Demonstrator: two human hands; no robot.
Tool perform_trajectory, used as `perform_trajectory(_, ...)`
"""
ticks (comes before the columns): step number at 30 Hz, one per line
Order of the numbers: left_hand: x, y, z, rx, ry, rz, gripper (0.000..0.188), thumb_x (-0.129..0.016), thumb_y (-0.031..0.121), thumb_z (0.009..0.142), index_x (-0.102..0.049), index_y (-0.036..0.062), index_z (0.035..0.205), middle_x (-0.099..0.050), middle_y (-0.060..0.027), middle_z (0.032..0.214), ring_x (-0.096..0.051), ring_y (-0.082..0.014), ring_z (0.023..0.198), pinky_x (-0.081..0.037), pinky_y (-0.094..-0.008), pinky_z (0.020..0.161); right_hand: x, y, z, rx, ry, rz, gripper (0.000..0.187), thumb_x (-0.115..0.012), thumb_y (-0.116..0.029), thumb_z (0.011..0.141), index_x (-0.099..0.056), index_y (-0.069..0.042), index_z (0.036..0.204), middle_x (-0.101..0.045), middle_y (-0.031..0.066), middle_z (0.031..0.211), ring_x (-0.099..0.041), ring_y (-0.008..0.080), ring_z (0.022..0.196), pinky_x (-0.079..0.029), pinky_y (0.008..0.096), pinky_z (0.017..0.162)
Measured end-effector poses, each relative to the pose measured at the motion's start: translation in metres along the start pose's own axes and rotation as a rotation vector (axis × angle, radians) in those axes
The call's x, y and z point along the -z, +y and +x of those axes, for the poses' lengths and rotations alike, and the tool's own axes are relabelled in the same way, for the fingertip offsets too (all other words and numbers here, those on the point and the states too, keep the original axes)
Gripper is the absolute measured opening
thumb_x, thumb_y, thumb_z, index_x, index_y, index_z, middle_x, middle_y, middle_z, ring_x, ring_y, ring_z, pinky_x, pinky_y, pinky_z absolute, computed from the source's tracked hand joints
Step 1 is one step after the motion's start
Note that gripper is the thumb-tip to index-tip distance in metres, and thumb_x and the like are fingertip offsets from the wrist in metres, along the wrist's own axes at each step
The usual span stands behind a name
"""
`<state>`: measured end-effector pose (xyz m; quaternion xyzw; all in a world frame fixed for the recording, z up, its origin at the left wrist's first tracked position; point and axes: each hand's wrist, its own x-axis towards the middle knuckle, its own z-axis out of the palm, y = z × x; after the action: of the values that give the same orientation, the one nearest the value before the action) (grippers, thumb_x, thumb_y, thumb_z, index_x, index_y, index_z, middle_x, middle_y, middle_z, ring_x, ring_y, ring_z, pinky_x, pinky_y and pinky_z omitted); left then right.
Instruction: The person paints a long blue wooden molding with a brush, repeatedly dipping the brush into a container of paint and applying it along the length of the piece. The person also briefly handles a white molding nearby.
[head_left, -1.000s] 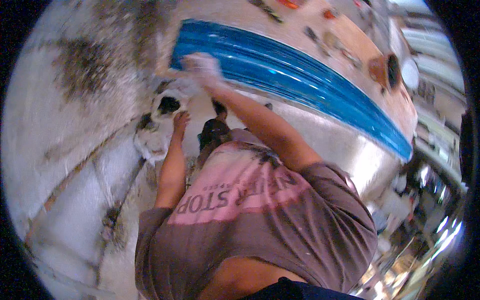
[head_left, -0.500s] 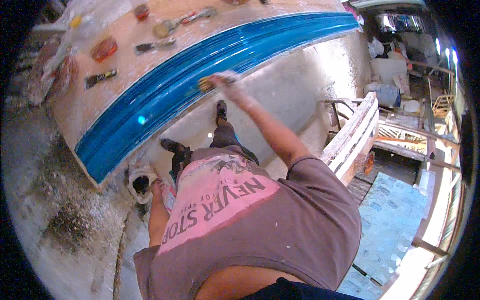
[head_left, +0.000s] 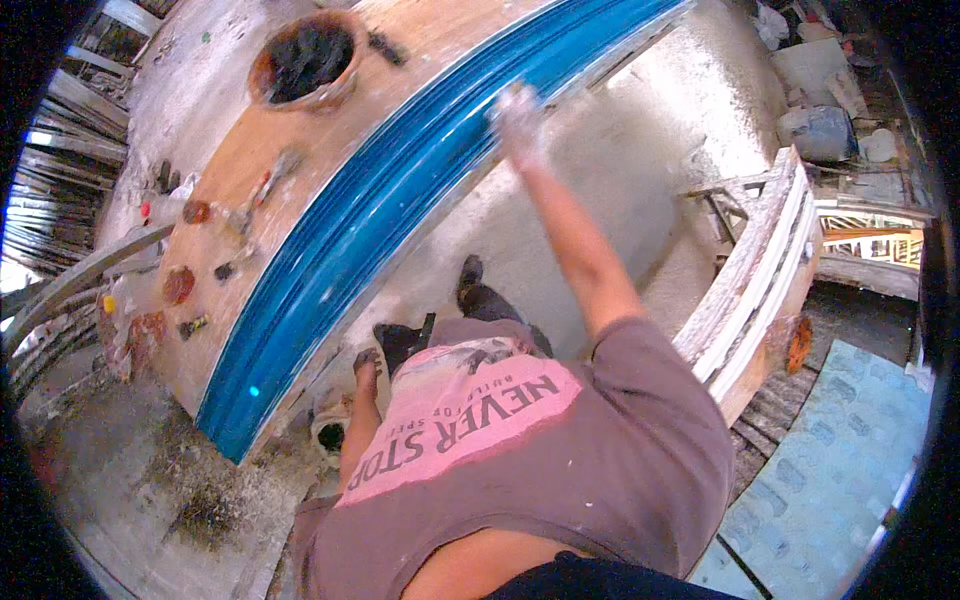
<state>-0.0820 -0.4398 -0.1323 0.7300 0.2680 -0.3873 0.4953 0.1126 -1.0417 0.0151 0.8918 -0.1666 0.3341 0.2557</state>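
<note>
A long, curved, glossy blue mould [head_left: 340, 235] with ridges along its length lies at the near edge of a light wooden table [head_left: 235, 150]. My right hand [head_left: 520, 130], whitish and smeared by motion, is over the mould's near side, and whatever it may hold is not visible. Low beside my leg hangs my left hand [head_left: 368, 365], dark-stained, its fingers apart and nothing visible in it. Below that hand stands a pale container [head_left: 330, 432] with a dark inside.
A round tub [head_left: 262, 85] of dark material sits on the table's far part. Small pots [head_left: 180, 285] and brushes [head_left: 193, 327] lie at the left. White-edged boards [head_left: 765, 240] stand at the right, near a blue sheet [head_left: 830, 470] and a blue drum [head_left: 815, 133].
The view has swung, bringing the tub into sight. My right hand is farther along the mould; the yellowish bristles seen at it before no longer show. My left hand has come away from the container.
</note>
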Motion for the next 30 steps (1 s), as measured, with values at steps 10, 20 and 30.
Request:
perform_trajectory(10, -0.142, 0.124, 0.056, 0.119, -0.186, 0.159, 0.027, -0.05, 0.024, 0.094, -0.062, 0.0148, 0.116, -0.068, -0.0046, 0.105, -0.063, -0.0198, 0.084, -0.049, -0.0375, 0.072, 0.082, 0.001, 0.019, -0.051, -0.694, 1.311, 0.013, -0.064, -0.025, 0.088, -0.072, -0.015, 0.09, -0.067, 0.0126, 0.083, -0.063, 0.0344, 0.084, -0.051, 0.0466, 0.078)
perform_trajectory(20, -0.298, 0.209, 0.1, 0.126, -0.277, 0.035, 0.029, -0.05, 0.022, 0.093, -0.061, 0.0131, 0.118, -0.068, -0.0051, 0.106, -0.063, -0.0192, 0.085, -0.049, -0.0364, 0.073, -0.223, 0.326, 0.127, -0.184, -0.522, 0.634, 0.018, -0.065, -0.025, 0.088, -0.072, -0.012, 0.098, -0.067, 0.0189, 0.098, -0.065, 0.0342, 0.088, -0.055, 0.0438, 0.072)
perform_trajectory(30, -0.406, 0.282, 0.096, 0.135, -0.25, -0.006, 0.03, -0.051, 0.021, 0.093, -0.061, 0.0127, 0.119, -0.068, -0.0052, 0.107, -0.063, -0.019, 0.086, -0.05, -0.036, 0.073, -0.075, 0.202, 0.114, 0.087, -0.789, 1.015, 0.016, -0.063, -0.011, 0.082, -0.066, -0.007, 0.097, -0.061, 0.0175, 0.089, -0.065, 0.0363, 0.089, -0.055, 0.0472, 0.068)
